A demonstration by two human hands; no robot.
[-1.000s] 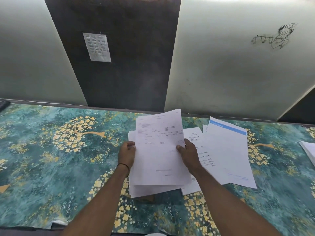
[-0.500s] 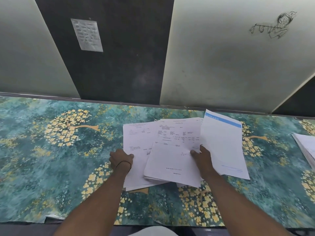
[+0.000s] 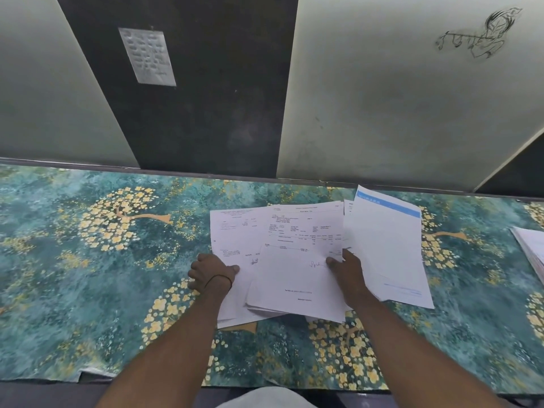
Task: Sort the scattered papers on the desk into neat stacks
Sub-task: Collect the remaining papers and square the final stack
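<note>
Step in hand, as judged: separating sheets out of one loose pile into sub-piles; nothing is squared up yet.

Left hand (image 3: 212,273) is resting curled on the left sheet (image 3: 235,231), thumb pressing its lower left part flat against the table (image 3: 88,290). It is pinning, not lifting.

Right hand (image 3: 347,275) is gripping the right edge of the middle bundle (image 3: 294,275), thumb on top beside a signature, fingers hidden underneath. The bundle is several sheets thick, skewed clockwise and overlapping the left sheet. Whether its near edge is raised off the table cannot be told.

The blue-banded sheet (image 3: 388,245) is lying to the right, its inner edge running behind the right hand; more paper is showing beneath it. A separate paper stack (image 3: 532,251) is sitting at the far right edge, well apart from the rest.

All papers are lying on the floral table cover, right of centre.

Next move, as judged: either laying the bundle square on the left sheet or setting it aside on its own. That is calling for turning it anticlockwise, matching corners, and keeping the left sheet from sliding.
</note>
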